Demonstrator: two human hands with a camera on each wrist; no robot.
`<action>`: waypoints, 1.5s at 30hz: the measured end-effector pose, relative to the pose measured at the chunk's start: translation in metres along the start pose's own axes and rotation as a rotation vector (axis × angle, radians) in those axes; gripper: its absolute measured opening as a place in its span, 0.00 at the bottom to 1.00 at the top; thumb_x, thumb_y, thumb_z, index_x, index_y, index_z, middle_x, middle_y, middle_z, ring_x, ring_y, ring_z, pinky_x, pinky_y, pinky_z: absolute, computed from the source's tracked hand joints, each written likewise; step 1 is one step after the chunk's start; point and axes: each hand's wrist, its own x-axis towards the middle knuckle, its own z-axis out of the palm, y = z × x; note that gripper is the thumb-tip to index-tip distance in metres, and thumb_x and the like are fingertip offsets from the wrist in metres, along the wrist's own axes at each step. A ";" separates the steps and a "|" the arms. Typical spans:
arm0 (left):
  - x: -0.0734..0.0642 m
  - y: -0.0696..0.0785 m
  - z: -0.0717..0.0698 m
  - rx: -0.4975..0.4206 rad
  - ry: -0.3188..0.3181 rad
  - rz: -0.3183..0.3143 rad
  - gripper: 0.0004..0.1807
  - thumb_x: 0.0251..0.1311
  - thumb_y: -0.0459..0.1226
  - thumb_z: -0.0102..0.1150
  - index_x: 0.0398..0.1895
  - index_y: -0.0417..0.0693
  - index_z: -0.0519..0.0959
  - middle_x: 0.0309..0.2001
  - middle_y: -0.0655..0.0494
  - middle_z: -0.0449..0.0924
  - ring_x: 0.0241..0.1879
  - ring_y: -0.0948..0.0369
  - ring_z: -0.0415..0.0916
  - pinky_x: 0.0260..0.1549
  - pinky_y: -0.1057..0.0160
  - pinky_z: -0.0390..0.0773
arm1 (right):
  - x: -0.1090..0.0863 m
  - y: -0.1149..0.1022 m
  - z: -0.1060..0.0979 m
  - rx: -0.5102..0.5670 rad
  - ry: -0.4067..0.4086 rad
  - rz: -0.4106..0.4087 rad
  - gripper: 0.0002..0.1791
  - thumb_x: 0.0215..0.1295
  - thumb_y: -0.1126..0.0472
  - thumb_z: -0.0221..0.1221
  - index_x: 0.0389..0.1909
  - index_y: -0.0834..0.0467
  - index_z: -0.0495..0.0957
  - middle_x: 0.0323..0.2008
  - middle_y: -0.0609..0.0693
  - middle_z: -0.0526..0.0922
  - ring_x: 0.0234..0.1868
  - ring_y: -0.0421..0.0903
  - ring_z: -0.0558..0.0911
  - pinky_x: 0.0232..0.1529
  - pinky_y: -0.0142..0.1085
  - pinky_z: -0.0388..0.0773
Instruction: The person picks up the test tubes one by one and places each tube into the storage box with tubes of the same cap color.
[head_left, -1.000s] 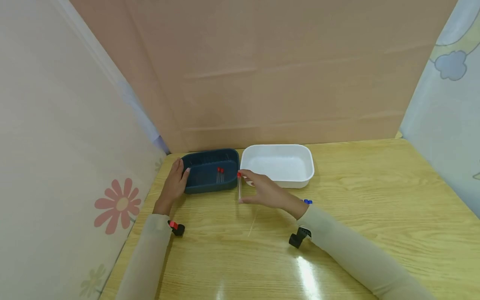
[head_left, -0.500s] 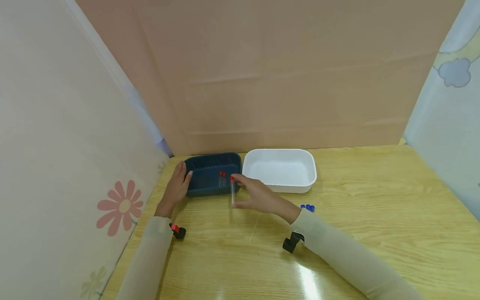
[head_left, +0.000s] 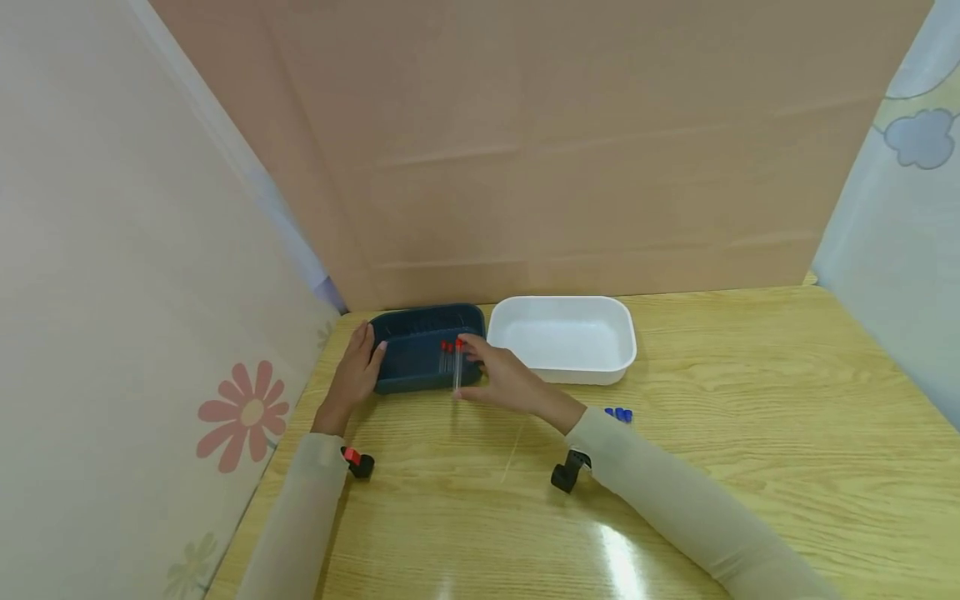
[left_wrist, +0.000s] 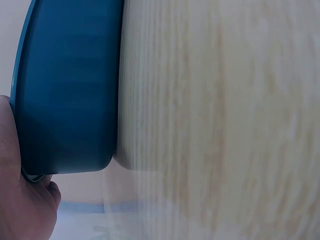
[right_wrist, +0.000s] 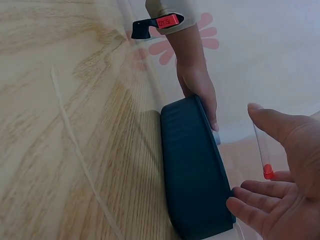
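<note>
My left hand point(head_left: 352, 377) grips the left end of a dark blue plastic basin point(head_left: 412, 384), its thumb over the rim. In the left wrist view the basin's long side wall point(left_wrist: 70, 90) fills the upper left. With thumb and fingers at its two ends, my right hand point(head_left: 506, 379) holds a clear, red-capped test tube point(head_left: 457, 370) above the basin's right front rim. The tube stands nearly upright, cap up. Red-capped tubes point(head_left: 444, 358) lie inside the basin. In the right wrist view the held tube's red cap point(right_wrist: 268, 171) is near the fingertips.
A white basin point(head_left: 570, 376) stands right beside the dark one. Blue-capped tubes point(head_left: 619, 413) lie on the wooden table point(head_left: 735, 400), partly hidden by the right sleeve. A brown sheet point(head_left: 562, 167) rises behind the basins, and a flowered cloth point(head_left: 247, 417) hangs at the left.
My right hand has moved left with the red-capped test tube, from the gap between the basins to over the dark basin's right part. The left hand keeps its grip on the basin.
</note>
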 end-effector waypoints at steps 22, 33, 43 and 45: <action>0.002 0.000 0.000 0.003 0.004 0.008 0.39 0.82 0.54 0.26 0.80 0.32 0.40 0.81 0.40 0.32 0.80 0.44 0.32 0.75 0.42 0.41 | 0.031 -0.003 -0.002 0.012 -0.023 0.024 0.51 0.63 0.48 0.70 0.79 0.59 0.53 0.70 0.56 0.71 0.69 0.54 0.73 0.59 0.45 0.79; 0.001 0.005 -0.001 -0.007 0.004 0.014 0.39 0.82 0.54 0.25 0.80 0.32 0.40 0.82 0.41 0.32 0.80 0.46 0.30 0.76 0.43 0.40 | 0.050 -0.001 0.001 0.078 -0.024 0.035 0.53 0.62 0.49 0.71 0.79 0.61 0.52 0.70 0.60 0.71 0.65 0.59 0.76 0.60 0.51 0.77; 0.000 0.004 0.000 -0.010 0.009 0.006 0.39 0.82 0.54 0.26 0.80 0.32 0.40 0.82 0.41 0.33 0.80 0.45 0.32 0.76 0.43 0.41 | 0.063 -0.002 0.007 -0.019 -0.014 0.039 0.52 0.60 0.51 0.74 0.79 0.58 0.54 0.69 0.56 0.72 0.61 0.57 0.79 0.58 0.46 0.79; 0.000 0.004 0.000 -0.006 0.014 0.011 0.39 0.82 0.54 0.26 0.80 0.32 0.41 0.81 0.41 0.33 0.80 0.44 0.33 0.76 0.43 0.42 | 0.065 -0.002 0.008 -0.026 -0.013 0.033 0.52 0.60 0.53 0.74 0.79 0.58 0.54 0.69 0.57 0.73 0.62 0.57 0.79 0.58 0.47 0.79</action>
